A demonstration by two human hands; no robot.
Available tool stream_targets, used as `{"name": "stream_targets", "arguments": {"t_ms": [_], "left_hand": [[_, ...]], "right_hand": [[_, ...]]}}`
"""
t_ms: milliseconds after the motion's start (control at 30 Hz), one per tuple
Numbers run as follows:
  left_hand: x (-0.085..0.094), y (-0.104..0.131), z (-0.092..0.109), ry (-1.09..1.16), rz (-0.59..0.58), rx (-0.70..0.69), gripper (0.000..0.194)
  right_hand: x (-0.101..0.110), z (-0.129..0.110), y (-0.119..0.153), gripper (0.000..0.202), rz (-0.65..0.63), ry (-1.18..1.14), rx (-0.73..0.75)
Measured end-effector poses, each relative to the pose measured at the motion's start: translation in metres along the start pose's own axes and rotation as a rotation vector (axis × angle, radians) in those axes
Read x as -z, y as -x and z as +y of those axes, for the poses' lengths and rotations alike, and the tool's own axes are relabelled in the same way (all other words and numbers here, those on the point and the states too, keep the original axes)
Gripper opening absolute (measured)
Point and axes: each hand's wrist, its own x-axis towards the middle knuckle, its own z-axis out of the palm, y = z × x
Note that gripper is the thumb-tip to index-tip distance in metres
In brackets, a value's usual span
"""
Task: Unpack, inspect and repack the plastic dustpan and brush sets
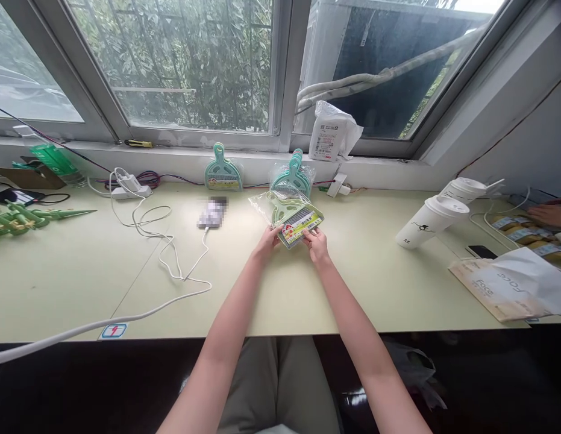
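Observation:
Between my two hands is a light green mini dustpan and brush set [294, 218], tilted, with a yellow printed label and dark bristles along its lower part. Clear plastic wrap sticks out at its upper left. My left hand [267, 241] grips the lower left corner, and my right hand [317, 245] pinches the lower right edge. Just behind it stand teal dustpan sets [293, 175] in clear wrap, leaning by the wall. Another teal dustpan set [223, 172] leans upright farther left.
A phone [212, 213] with a white cable [181, 274] lies left. White cups [431, 220], a tissue pack [510, 286] and another person's hand [549, 214] are right. A power strip [132, 191], green bottle [54, 158] and wrapped white package [332, 132] stand along the window.

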Motion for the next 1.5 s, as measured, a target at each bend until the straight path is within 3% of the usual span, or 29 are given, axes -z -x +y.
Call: {"name": "stream_targets", "arguments": {"t_ms": [100, 300, 500, 733, 800, 933, 1000, 1067, 1167, 1233, 1500], "left_hand": [[-0.006, 0.001, -0.002, 0.049, -0.079, 0.079, 0.042], [-0.003, 0.002, -0.002, -0.039, 0.014, 0.090, 0.046], [-0.010, 0.008, -0.005, -0.108, -0.263, 0.200, 0.052], [-0.018, 0.008, -0.006, 0.016, 0.018, 0.001, 0.049], [-0.017, 0.012, -0.007, 0.000, -0.042, 0.063, 0.050], [-0.021, 0.020, -0.010, -0.042, -0.338, 0.259, 0.056], [-0.024, 0.020, -0.012, -0.044, -0.385, 0.315, 0.057], [-0.027, 0.018, -0.012, -0.015, -0.303, 0.260, 0.052], [-0.027, 0.013, -0.011, 0.036, -0.127, 0.032, 0.046], [-0.026, 0.013, -0.010, 0.032, -0.076, -0.039, 0.046], [-0.030, 0.019, -0.014, 0.000, -0.156, 0.073, 0.050]], "right_hand": [[0.001, 0.000, -0.002, 0.035, 0.040, -0.032, 0.019], [0.003, 0.001, -0.005, 0.030, -0.007, -0.021, -0.007], [0.006, -0.003, -0.006, 0.029, 0.075, -0.020, 0.055], [-0.001, -0.003, -0.002, 0.034, 0.002, 0.008, 0.046], [-0.001, -0.003, -0.001, 0.035, 0.025, 0.010, 0.063], [0.001, -0.007, -0.002, 0.033, 0.109, -0.034, 0.120], [0.003, -0.009, -0.003, 0.032, 0.125, -0.049, 0.129], [0.004, -0.011, -0.003, 0.033, 0.114, -0.042, 0.122], [0.001, -0.011, -0.001, 0.037, 0.054, -0.015, 0.095], [-0.001, -0.010, 0.000, 0.038, 0.019, -0.005, 0.084], [-0.003, -0.010, 0.003, 0.034, 0.067, 0.004, 0.125]]}}
